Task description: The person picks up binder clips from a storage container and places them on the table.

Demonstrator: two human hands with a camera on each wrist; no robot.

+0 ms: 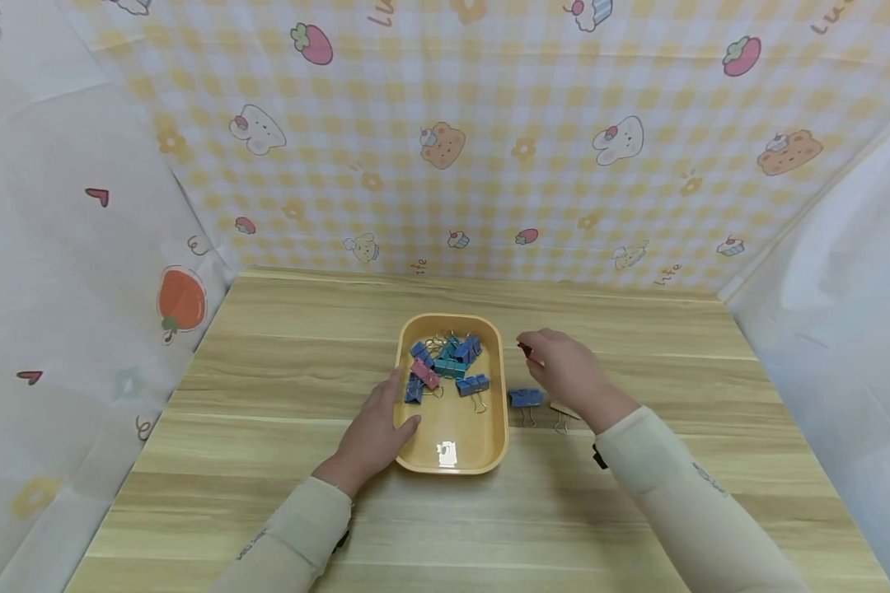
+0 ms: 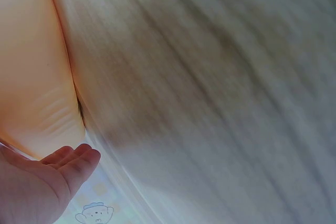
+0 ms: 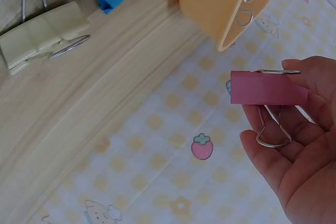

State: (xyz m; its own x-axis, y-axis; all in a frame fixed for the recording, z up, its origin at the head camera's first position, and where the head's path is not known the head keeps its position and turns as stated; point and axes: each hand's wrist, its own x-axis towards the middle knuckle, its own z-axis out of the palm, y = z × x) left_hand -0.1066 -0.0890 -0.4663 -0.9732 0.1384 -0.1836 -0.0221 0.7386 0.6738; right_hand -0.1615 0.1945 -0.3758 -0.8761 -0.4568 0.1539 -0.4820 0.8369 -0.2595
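A pink binder clip [image 3: 269, 87] is pinched between the thumb and fingers of my right hand [image 1: 567, 371], just right of the yellow tray [image 1: 445, 471]. In the right wrist view one of its wire handles hangs below the clip's body. My left hand [image 1: 374, 424] rests against the tray's left wall, its fingers fairly straight and the thumb over the rim. Inside the tray lie several binder clips, mostly blue and teal, with a pink clip [image 1: 424, 373] among them. On the table beneath my right hand are a blue binder clip [image 1: 525, 399] and a pale yellow binder clip [image 3: 46, 35].
The wood-grain table [image 1: 282, 346] carries all of this. Behind it hangs a checked cloth [image 1: 489, 189] with cartoon prints, and white cloth [image 1: 59, 272] closes off the left side. Another white cloth [image 1: 845, 247] stands at the right.
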